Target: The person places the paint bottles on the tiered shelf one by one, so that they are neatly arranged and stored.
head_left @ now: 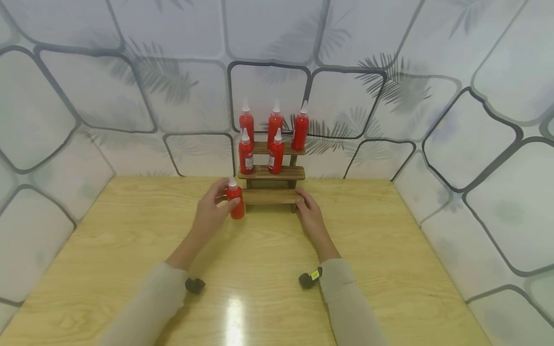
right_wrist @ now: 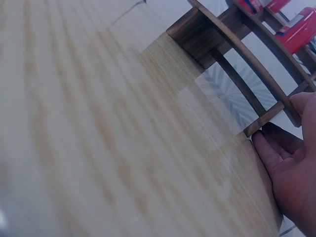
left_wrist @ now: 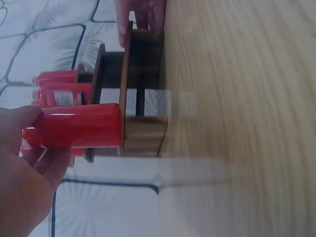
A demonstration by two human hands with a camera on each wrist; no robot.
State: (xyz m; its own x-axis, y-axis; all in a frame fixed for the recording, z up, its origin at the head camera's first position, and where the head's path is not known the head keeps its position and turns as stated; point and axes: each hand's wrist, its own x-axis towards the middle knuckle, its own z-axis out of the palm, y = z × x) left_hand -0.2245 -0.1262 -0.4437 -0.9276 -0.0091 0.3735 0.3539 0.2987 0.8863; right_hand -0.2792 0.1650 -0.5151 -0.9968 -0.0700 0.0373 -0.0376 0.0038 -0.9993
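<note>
A red squeeze bottle (head_left: 236, 205) with a pale pointed nozzle is held upright in my left hand (head_left: 211, 205), thumb on one side and fingers on the other. It is just in front of the left end of the lowest step of a small wooden tiered rack (head_left: 270, 196). In the left wrist view, the bottle (left_wrist: 81, 126) shows its smooth base near that step's edge. My right hand (head_left: 310, 214) grips the right end of the lowest step. In the right wrist view, its thumb lies at the step's end and the fingers (right_wrist: 270, 150) are beside the leg.
Three red bottles (head_left: 300, 132) stand on the rack's top step and two more (head_left: 276, 158) on the middle one. Patterned wall covering (head_left: 195, 96) rises behind the rack and at both sides of the wooden table (head_left: 372, 226).
</note>
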